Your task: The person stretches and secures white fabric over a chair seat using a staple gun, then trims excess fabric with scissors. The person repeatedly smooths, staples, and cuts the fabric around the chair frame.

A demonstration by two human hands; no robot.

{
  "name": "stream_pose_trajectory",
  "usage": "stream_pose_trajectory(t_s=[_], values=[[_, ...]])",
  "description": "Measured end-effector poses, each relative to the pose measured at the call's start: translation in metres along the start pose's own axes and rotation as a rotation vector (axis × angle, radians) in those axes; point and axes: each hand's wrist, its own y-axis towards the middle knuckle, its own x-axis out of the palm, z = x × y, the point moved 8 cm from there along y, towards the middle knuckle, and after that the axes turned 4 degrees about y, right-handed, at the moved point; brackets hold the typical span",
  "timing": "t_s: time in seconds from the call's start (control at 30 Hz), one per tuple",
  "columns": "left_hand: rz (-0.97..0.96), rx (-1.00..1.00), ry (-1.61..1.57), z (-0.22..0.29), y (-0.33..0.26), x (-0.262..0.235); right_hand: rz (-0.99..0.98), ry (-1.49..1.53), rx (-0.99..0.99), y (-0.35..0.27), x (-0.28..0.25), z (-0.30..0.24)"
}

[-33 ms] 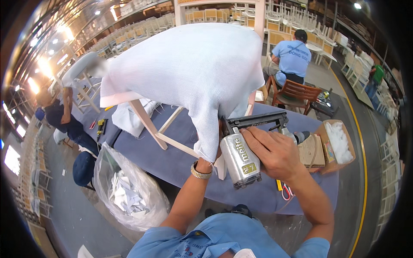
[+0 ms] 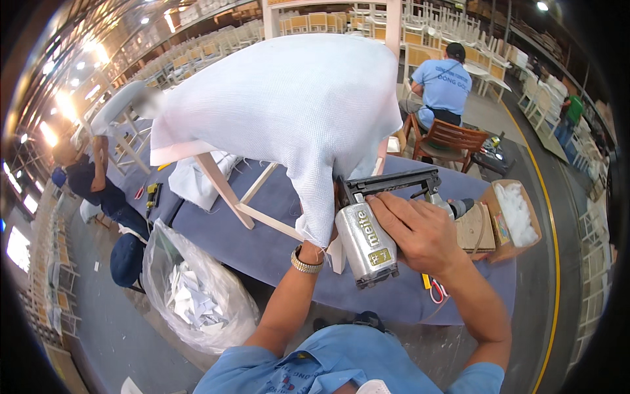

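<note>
A chair seat (image 2: 282,98) covered in pale, loosely woven fabric stands on the table in front of me, its pinkish wooden frame showing below. The cloth hangs in a narrow fold (image 2: 317,203) over my left hand (image 2: 313,251). Only the wrist with its metal watch and a little skin show; the fingers are hidden behind the fold. My right hand (image 2: 420,233) is closed round a pneumatic staple gun (image 2: 367,243) with a silver body and black magazine. The gun's nose end meets the cloth at the seat's near right corner, where the exact contact is hidden.
On the blue-covered table (image 2: 420,302) lie red-handled scissors (image 2: 436,291), a folded cloth (image 2: 197,180) and a power drill (image 2: 153,197). A carton (image 2: 515,217) of white stuffing sits right; a clear bag (image 2: 197,295) of scraps stands left. Co-workers are beyond, one beside a brown chair (image 2: 453,148).
</note>
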Motion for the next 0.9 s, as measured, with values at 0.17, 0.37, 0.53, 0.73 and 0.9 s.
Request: stream_pose_trajectory(t_s=[0.17,0.37,0.53,0.73,0.9], values=[[-0.029,0.011,-0.007,-0.003,0.004,0.001,-0.061,-0.099,0.007,0.013,-0.003,-0.011],[-0.052,0.015,-0.019,-0.002,0.000,0.001,-0.162,-0.182,0.062,0.025,-0.004,-0.015],[-0.089,0.029,0.034,-0.006,-0.008,-0.002,-0.252,-0.091,0.125,0.026,-0.002,-0.009],[-0.050,0.052,0.133,0.001,-0.005,-0.016,-0.235,0.273,0.344,-0.015,0.003,-0.007],[0.011,0.066,0.269,0.015,-0.011,-0.006,-0.438,0.422,0.843,-0.177,0.068,0.027]])
